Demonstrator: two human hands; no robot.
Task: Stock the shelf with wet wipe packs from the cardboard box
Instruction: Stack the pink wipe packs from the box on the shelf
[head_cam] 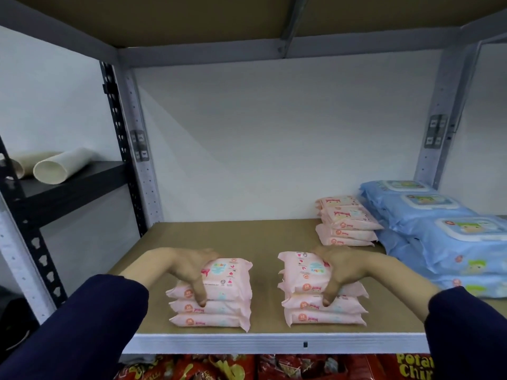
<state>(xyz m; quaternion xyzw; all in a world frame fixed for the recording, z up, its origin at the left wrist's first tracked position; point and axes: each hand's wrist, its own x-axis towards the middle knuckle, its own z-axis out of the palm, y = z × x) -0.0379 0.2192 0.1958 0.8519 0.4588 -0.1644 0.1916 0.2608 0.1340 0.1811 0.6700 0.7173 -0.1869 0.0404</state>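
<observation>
Two stacks of pink wet wipe packs sit on the brown shelf board point(247, 237) near its front edge. My left hand point(189, 267) grips the left stack point(219, 303) from above, thumb down its front. My right hand point(343, 270) grips the right stack point(310, 303) the same way, thumb across the front. Each stack is about three packs high. A further stack of pink packs point(345, 223) stands at the back right. The cardboard box is out of view.
Large blue wipe packs point(439, 237) are piled at the far right of the shelf. A black side shelf on the left holds pale tubes point(60, 168). Red snack bags point(219, 368) fill the shelf below. Grey uprights frame the bay.
</observation>
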